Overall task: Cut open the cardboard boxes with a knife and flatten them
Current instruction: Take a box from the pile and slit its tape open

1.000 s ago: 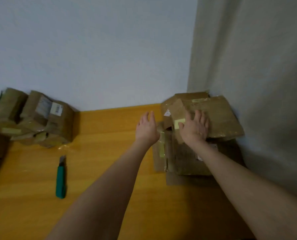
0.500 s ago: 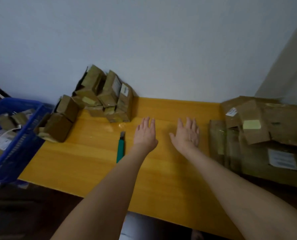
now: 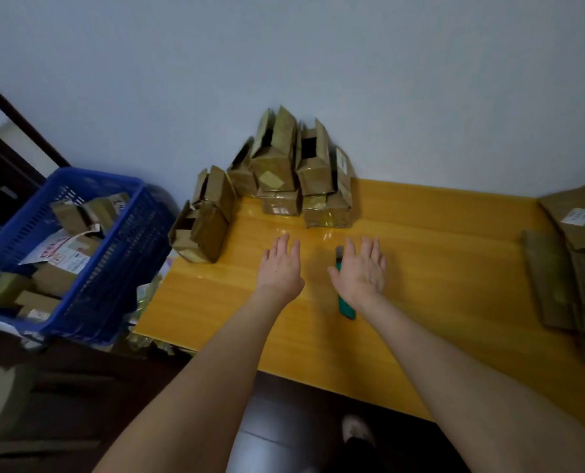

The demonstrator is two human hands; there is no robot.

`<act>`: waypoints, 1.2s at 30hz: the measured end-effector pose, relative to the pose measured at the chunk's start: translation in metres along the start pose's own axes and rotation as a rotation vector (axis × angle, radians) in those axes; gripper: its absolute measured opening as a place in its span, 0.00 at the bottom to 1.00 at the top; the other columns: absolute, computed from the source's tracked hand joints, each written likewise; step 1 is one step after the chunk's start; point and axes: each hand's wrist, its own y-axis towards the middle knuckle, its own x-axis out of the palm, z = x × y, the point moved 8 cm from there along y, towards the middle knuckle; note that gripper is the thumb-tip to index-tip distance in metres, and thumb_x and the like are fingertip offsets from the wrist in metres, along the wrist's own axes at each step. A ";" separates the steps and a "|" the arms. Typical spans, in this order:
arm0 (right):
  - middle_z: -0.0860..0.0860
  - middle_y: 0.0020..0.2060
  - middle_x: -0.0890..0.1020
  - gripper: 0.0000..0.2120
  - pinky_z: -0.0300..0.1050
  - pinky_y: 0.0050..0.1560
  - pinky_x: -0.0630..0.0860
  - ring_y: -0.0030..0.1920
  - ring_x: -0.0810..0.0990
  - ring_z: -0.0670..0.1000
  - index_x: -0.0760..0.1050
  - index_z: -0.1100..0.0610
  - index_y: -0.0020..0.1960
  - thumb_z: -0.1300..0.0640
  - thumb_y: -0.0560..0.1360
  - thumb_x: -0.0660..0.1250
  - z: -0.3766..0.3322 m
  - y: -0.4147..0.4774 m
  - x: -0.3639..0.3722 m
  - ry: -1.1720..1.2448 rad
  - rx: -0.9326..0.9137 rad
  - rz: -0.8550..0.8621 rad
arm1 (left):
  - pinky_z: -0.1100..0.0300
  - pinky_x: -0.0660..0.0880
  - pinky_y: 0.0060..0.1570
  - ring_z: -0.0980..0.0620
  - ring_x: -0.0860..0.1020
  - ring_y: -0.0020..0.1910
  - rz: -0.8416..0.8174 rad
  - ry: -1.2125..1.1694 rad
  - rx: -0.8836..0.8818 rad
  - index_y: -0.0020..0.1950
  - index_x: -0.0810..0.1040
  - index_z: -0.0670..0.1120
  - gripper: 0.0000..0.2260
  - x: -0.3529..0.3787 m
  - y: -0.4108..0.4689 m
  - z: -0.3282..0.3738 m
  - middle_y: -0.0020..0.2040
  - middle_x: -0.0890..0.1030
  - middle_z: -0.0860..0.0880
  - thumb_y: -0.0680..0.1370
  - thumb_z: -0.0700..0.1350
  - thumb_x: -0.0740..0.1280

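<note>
1. Head view: my left hand (image 3: 281, 268) and right hand (image 3: 361, 271) are over the yellow table (image 3: 437, 240), fingers straight, holding nothing.
2. Green knife (image 3: 345, 307) lies on the table, partly hidden by my right hand; can't tell if they touch.
3. Uncut boxes (image 3: 284, 172) are piled far, against the wall.
4. Flattened boxes (image 3: 564, 268) lie at the right edge.
5. Blue basket (image 3: 113, 233) sits left of the table.
</note>
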 end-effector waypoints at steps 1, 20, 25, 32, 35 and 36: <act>0.57 0.77 0.51 0.32 0.55 0.76 0.48 0.78 0.44 0.59 0.52 0.52 0.78 0.46 0.79 0.61 -0.012 0.004 0.004 0.003 -0.002 -0.005 | 0.50 0.53 0.76 0.45 0.47 0.79 0.004 -0.006 0.000 0.79 0.48 0.45 0.35 -0.001 0.003 -0.011 0.80 0.47 0.44 0.79 0.45 0.65; 0.56 0.74 0.59 0.30 0.53 0.72 0.61 0.74 0.57 0.58 0.56 0.53 0.77 0.45 0.79 0.61 -0.226 0.131 0.072 0.193 -0.098 -0.129 | 0.46 0.71 0.63 0.42 0.67 0.69 0.221 -0.243 -0.254 0.76 0.60 0.44 0.23 -0.069 0.139 -0.246 0.74 0.63 0.42 0.82 0.47 0.58; 0.56 0.73 0.61 0.27 0.53 0.70 0.63 0.73 0.60 0.58 0.62 0.53 0.75 0.42 0.79 0.60 -0.247 0.139 0.100 0.317 0.056 -0.222 | 0.44 0.69 0.64 0.41 0.66 0.70 0.088 -0.460 -0.423 0.77 0.59 0.44 0.22 -0.049 0.153 -0.305 0.74 0.61 0.41 0.84 0.49 0.53; 0.56 0.71 0.69 0.25 0.52 0.69 0.66 0.70 0.68 0.58 0.66 0.59 0.73 0.45 0.82 0.55 -0.271 0.114 0.142 0.828 0.484 -0.308 | 0.44 0.71 0.63 0.36 0.72 0.63 -0.243 -0.795 -0.423 0.66 0.71 0.37 0.21 0.000 0.157 -0.341 0.65 0.73 0.35 0.84 0.50 0.50; 0.57 0.70 0.70 0.25 0.56 0.67 0.69 0.68 0.70 0.59 0.66 0.58 0.73 0.43 0.82 0.54 -0.279 0.089 0.155 0.980 0.634 -0.323 | 0.40 0.74 0.60 0.37 0.75 0.59 -0.389 -0.998 -0.447 0.67 0.71 0.40 0.24 0.016 0.142 -0.337 0.63 0.75 0.39 0.84 0.57 0.50; 0.56 0.69 0.71 0.25 0.55 0.65 0.70 0.68 0.70 0.59 0.66 0.57 0.73 0.43 0.82 0.54 -0.281 0.082 0.157 1.027 0.662 -0.319 | 0.40 0.75 0.59 0.38 0.76 0.58 -0.429 -1.039 -0.448 0.67 0.72 0.41 0.26 0.018 0.137 -0.333 0.62 0.76 0.40 0.83 0.60 0.50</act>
